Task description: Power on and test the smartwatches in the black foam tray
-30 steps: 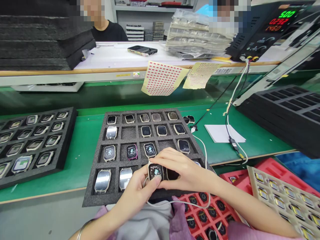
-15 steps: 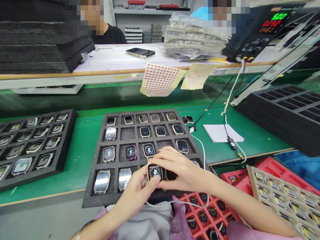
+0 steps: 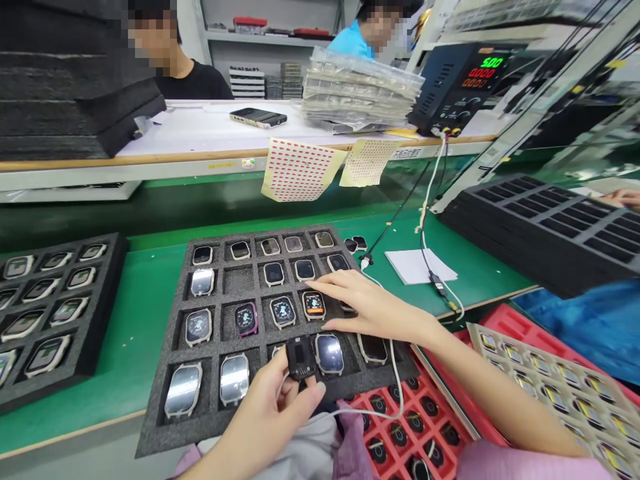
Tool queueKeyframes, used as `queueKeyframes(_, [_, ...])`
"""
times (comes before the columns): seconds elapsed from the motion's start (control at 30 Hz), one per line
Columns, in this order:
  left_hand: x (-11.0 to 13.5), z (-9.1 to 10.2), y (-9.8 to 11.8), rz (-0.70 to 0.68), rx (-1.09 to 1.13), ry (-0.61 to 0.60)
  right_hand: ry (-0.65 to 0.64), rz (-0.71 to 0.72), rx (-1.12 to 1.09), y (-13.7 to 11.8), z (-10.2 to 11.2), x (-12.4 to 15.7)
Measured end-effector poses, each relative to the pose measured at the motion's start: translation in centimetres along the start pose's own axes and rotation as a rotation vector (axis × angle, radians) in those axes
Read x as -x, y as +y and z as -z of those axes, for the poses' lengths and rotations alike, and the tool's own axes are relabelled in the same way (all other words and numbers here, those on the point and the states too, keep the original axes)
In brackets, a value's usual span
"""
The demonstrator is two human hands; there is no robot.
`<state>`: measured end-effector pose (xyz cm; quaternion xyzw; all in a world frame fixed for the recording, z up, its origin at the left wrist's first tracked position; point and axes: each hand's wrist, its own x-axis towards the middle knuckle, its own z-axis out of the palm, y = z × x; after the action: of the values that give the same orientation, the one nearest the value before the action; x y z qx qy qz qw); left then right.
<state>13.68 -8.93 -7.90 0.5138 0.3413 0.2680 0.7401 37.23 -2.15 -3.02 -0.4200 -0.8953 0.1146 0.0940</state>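
Note:
My left hand [image 3: 273, 400] grips a small black charging cradle [image 3: 301, 358] with a dark recess, at the tray's near side. A white cable [image 3: 350, 411] trails off to the right beside it. My right hand [image 3: 363, 300] reaches over the foam tray, fingers stretched apart around a watch [image 3: 314, 304] with a lit screen and an orange bar. That watch sits in a compartment of the dark grey foam tray [image 3: 165, 370]. A purple-framed watch [image 3: 246, 319] and several silver-framed watches lie in other compartments. Part of the tray's right side is hidden under my right hand.
Another foam tray of watches [image 3: 107, 293] stands at left. Red trays [image 3: 380, 407] and a beige tray [image 3: 477, 340] lie at lower right. A power supply [image 3: 460, 87], a phone [image 3: 259, 118] and stacked plastic trays [image 3: 357, 93] stand on the shelf. Two people sit beyond.
The watch held between both hands is now in the tray, apart from the black cradle in my left hand. My right hand has spread its fingers. The supply's red reading fell to zero.

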Motion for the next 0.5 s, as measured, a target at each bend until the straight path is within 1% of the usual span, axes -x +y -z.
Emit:
queueKeyframes(0.07, [0.1,0.1,-0.1,0.008,0.003,0.022,-0.052,-0.028,0.103,0.0,1.1,0.8])
queueKeyframes(0.13, [0.1,0.2,0.0,0.017,-0.004,0.027,-0.107,-0.085,0.195,0.2,1.8,1.4])
queueKeyframes(0.23, [-0.1,-0.1,0.7,0.011,-0.007,-0.036,-0.130,-0.134,0.254,0.8,1.7,1.7])
queueKeyframes(0.3, [-0.4,-0.5,1.3,0.001,0.010,-0.063,-0.102,-0.136,0.269,1.3,1.2,1.7])
queueKeyframes(0.37, [-0.7,-0.9,1.8,0.009,0.033,-0.060,-0.063,-0.148,0.266,1.5,0.8,1.7])
queueKeyframes(0.43, [-1.1,-1.1,2.1,0.030,0.055,-0.054,0.026,-0.173,0.237,1.3,0.6,2.1])
queueKeyframes(0.5, [-1.3,-1.1,2.1,0.054,0.062,-0.071,0.155,-0.174,0.171,0.6,0.6,2.6])
